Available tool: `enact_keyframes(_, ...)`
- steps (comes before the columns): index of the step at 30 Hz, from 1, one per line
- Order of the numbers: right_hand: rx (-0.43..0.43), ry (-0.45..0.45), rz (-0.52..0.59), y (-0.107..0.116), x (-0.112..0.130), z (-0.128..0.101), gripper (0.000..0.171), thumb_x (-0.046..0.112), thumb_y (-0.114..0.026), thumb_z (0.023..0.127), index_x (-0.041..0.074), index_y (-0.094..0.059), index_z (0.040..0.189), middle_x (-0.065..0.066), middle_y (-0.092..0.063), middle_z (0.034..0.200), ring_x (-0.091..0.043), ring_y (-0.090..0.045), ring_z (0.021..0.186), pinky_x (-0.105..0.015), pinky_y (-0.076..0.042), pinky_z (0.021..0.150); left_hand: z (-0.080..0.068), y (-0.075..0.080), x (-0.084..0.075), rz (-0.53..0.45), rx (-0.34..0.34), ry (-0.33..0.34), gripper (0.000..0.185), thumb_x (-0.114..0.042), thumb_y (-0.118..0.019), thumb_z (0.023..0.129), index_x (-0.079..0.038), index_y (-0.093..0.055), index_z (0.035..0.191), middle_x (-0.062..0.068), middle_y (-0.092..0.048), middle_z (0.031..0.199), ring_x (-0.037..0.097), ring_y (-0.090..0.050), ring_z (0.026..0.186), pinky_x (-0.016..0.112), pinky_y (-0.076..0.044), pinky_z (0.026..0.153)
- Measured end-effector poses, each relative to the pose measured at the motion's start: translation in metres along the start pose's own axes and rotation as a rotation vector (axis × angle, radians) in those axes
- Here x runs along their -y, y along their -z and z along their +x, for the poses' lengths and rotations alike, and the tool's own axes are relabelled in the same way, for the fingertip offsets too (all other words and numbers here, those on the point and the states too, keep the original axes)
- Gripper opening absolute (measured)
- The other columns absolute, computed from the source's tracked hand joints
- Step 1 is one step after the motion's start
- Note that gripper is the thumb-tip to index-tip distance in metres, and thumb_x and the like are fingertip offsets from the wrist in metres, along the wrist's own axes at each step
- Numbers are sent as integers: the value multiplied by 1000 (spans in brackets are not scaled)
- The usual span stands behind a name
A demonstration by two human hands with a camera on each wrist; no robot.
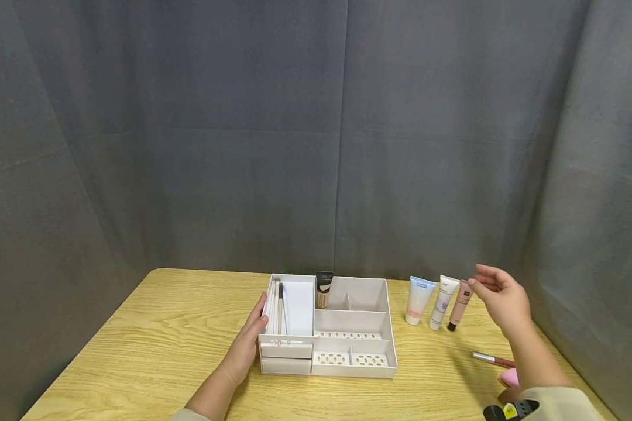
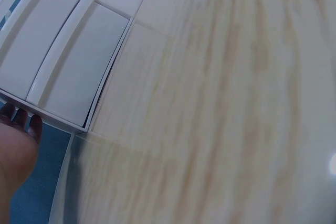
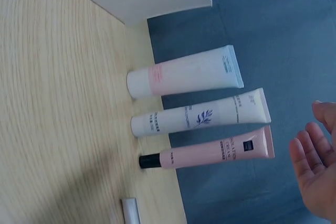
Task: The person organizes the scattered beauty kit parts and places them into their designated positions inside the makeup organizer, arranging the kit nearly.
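A white divided organizer box [image 1: 354,372] stands on the table. Against its left wall rests my left hand [image 1: 242,349], fingertips touching the side; the left wrist view shows the fingers [image 2: 34,127] at the box's edge. Slim brushes [image 1: 281,310] lie in the left compartment, and a black-capped beige tube [image 1: 323,291] stands in a back one. My right hand [image 1: 508,301] holds nothing and hovers beside the top of a pink tube [image 3: 220,149], with a gap between them in the right wrist view. Left of that tube stand a white tube [image 3: 202,116] and a blue-and-pink tube [image 3: 194,72].
On the table [image 1: 179,327], a slender tube with a silver end [image 1: 485,356] lies below the standing tubes. A pink rounded thing [image 1: 509,377] is partly hidden by the right forearm. Grey curtains [image 1: 242,146] hang behind and at both sides.
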State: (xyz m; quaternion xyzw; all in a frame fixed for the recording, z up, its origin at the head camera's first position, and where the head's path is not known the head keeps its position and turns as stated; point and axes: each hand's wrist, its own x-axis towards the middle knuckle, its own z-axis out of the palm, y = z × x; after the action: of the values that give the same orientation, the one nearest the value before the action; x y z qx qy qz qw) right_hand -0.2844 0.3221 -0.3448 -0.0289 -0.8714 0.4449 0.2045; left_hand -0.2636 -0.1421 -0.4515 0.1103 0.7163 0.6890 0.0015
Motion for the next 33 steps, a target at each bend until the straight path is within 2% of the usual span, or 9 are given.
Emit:
enact_keyframes(11,-41,-99,-37,4,-24,5,54,34,-63,94,1,-52,136,39,-44,87,23,-44,76,-8,-43,64,0,-1,0,-2,-2,11,60,-33,-30,104,-23,-9,159,7,2,167,37,10,153,66,7,118)
enact_keyframes(13,-36,-111,-51,3,-28,6,54,35,-63,94,2,-53,136,29,-53,93,23,-43,75,-8,-43,64,0,-1,0,-2,0,14,60,-33,-30,104,-24,-9,159,7,2,167,37,10,153,66,7,118)
enact_keyframes(16,-16,-131,-73,2,-33,8,56,36,-61,95,2,-51,138,-1,-63,113,21,-42,77,-8,-43,65,0,0,0,-3,1,13,60,-33,-30,104,-23,-9,159,7,2,167,37,10,152,66,7,118)
enact_keyframes(19,10,-162,-81,0,-37,10,58,38,-59,96,1,-48,140,-21,-53,134,8,-49,89,-10,-42,67,0,0,-1,-4,0,12,60,-33,-30,104,-23,-9,159,8,2,167,37,10,152,66,7,118)
enact_keyframes(21,28,-177,-85,-1,-39,12,59,39,-57,97,1,-46,142,-23,-49,140,-9,-55,102,-11,-41,67,0,-1,-1,0,-3,13,60,-33,-30,104,-23,-9,159,7,2,167,37,10,153,66,7,118)
enact_keyframes(24,46,-172,-82,-3,-42,15,59,36,-56,98,0,-44,142,-26,-47,141,-33,-51,120,-10,-40,66,-1,-1,-1,7,-8,16,60,-33,-30,104,-23,-10,159,7,1,167,37,9,153,66,7,118)
enact_keyframes(28,62,-156,-77,-6,-42,18,57,30,-57,98,-2,-43,142,-28,-46,141,-40,-47,126,-11,-40,70,0,-1,-1,14,-16,13,60,-33,-30,104,-22,-11,159,7,0,167,37,8,153,66,6,118)
enact_keyframes(33,98,-154,-60,-9,-40,22,55,25,-55,99,-4,-41,143,-29,-42,143,-42,-44,129,-26,-45,82,0,-2,-1,19,-23,9,60,-32,-30,103,-20,-11,159,8,-1,167,37,7,153,66,6,118)
